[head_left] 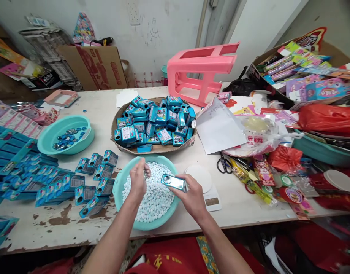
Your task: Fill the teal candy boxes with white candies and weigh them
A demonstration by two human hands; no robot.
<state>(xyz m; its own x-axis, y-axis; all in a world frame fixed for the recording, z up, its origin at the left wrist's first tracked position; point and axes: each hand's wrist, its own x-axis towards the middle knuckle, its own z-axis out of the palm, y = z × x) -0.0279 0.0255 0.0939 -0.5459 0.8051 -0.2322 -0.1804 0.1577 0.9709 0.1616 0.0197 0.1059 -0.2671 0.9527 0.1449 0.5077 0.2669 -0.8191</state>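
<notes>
Scuffed white wall behind a paint-chipped white table, pink plastic stool on its side.

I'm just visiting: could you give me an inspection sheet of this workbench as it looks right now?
Surface: white table, paint worn and chipped.
Job's things: teal bowl of white pellets; basket heaped with blue boxes; more boxes lying at left.
Clutter: scissors, scale, packets and bags at right.
Hands: left hand curled shut over the pellets; right hand holds a small blue box above the bowl.
Cables: nothing seen.
Surroundings: pink stool tipped on the table, cardboard boxes, marked wall.
</notes>
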